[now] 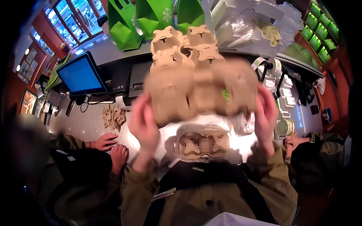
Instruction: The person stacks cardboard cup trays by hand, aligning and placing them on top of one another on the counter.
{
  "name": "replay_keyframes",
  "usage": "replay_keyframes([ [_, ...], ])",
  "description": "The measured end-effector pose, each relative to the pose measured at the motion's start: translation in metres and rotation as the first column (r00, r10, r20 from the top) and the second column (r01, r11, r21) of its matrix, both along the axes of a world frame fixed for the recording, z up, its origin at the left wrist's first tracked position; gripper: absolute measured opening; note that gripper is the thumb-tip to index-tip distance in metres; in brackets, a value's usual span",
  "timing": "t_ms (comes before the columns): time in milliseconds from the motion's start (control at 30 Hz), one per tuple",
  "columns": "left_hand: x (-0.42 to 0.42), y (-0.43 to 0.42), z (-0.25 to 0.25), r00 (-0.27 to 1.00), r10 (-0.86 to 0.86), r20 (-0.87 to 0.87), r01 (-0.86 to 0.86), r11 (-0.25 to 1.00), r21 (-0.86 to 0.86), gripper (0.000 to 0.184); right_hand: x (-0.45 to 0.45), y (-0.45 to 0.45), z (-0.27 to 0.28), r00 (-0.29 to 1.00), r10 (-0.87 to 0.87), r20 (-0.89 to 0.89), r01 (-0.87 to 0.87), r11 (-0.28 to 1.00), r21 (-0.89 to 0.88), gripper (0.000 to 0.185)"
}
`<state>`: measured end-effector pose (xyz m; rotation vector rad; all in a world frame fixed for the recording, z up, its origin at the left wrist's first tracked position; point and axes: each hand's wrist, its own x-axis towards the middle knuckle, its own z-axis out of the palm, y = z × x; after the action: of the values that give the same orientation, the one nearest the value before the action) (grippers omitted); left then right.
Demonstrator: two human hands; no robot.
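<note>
A brown moulded-pulp cup carrier [203, 90] is raised over the counter, smeared by motion, with a small green mark on its right part. My left hand [145, 122] grips its left end, and my right hand [267, 113] grips the right end. The fingers behind the carrier are partly hidden. Below, near my chest, another cup carrier [203, 145] lies in clear plastic wrapping. Just beyond the held one, more cup carriers [167, 39] are stacked.
Green paper bags [154, 19] stand at the back. To the left are a screen [82, 73] and crumpled brown paper [114, 117]. Rolls [274, 67] and white containers [288, 101] are on the right. Co-workers' hands rest at the counter on the left [103, 142] and right [296, 140].
</note>
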<state>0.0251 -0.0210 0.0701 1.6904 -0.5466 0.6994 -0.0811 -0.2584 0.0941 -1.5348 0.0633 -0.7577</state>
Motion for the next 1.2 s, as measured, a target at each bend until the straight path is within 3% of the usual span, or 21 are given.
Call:
replay_keyframes([
  [33,0.022,-0.009,0.021,0.997,-0.021,0.073,0.026,0.997,-0.066,0.021,0.023,-0.003,0.012,0.999,-0.002,0.049,0.004,0.999,-0.042,0.029],
  [67,0.043,-0.013,0.038,0.997,0.02,0.078,-0.02,1.0,-0.012,0.021,0.047,-0.011,0.018,0.995,0.062,0.077,-0.055,0.995,-0.089,0.027],
  [133,0.081,-0.016,0.044,0.996,-0.005,-0.089,0.006,1.0,0.007,0.019,0.086,-0.021,0.016,0.998,0.052,0.038,-0.049,0.996,-0.073,0.024],
  [200,0.102,-0.016,0.029,0.988,0.016,-0.151,-0.001,0.995,0.097,0.019,0.108,-0.027,0.003,0.999,0.026,-0.028,-0.029,0.992,-0.123,0.023],
  [267,0.11,-0.015,0.006,0.983,-0.036,-0.179,0.046,0.997,0.055,0.019,0.117,-0.03,-0.013,0.994,-0.02,-0.108,0.01,0.996,-0.093,0.023],
  [467,0.1,-0.013,-0.015,0.956,-0.182,-0.232,0.175,0.983,-0.05,0.027,0.105,-0.031,-0.029,0.987,-0.094,-0.132,0.087,0.995,-0.057,0.027],
  [533,0.089,-0.009,-0.017,0.963,-0.046,-0.267,0.028,0.997,-0.069,0.028,0.093,-0.033,-0.027,0.989,-0.118,-0.091,0.114,0.993,-0.043,0.025],
  [600,0.073,0.001,-0.034,0.987,0.012,-0.158,-0.037,0.987,-0.155,0.02,0.066,-0.033,-0.03,0.988,-0.098,-0.12,0.103,0.994,0.038,0.022],
  [667,0.031,0.007,-0.056,0.94,-0.072,-0.333,0.021,0.988,-0.156,0.013,0.029,-0.034,-0.058,0.957,-0.1,-0.272,0.1,0.995,-0.013,0.017],
  [733,-0.018,0.003,-0.089,0.754,-0.065,-0.653,0.125,0.991,0.046,0.009,-0.011,-0.036,-0.109,0.883,-0.122,-0.454,0.078,0.99,-0.114,0.016],
  [800,-0.05,0.014,-0.158,0.612,-0.135,-0.779,0.264,0.964,0.04,0.008,-0.049,-0.024,-0.178,0.737,-0.098,-0.669,0.011,0.991,-0.133,0.014],
  [867,-0.07,0.012,-0.18,0.615,-0.126,-0.778,0.295,0.952,0.08,0.009,-0.074,0.0,-0.202,0.693,-0.058,-0.718,0.001,0.997,-0.079,0.012],
  [967,-0.076,0.01,-0.192,0.531,-0.021,-0.847,0.271,0.951,0.146,0.01,-0.08,0.014,-0.211,0.631,-0.221,-0.743,0.166,0.975,-0.15,0.009],
  [1067,-0.072,0.01,-0.193,0.598,0.022,-0.802,0.299,0.921,0.248,0.01,-0.08,0.007,-0.224,0.676,-0.355,-0.646,0.177,0.929,-0.325,0.008],
  [1200,-0.068,0.018,-0.198,0.498,0.028,-0.866,0.299,0.933,0.202,0.013,-0.076,-0.003,-0.224,0.607,-0.287,-0.741,0.135,0.956,-0.26,0.012],
])
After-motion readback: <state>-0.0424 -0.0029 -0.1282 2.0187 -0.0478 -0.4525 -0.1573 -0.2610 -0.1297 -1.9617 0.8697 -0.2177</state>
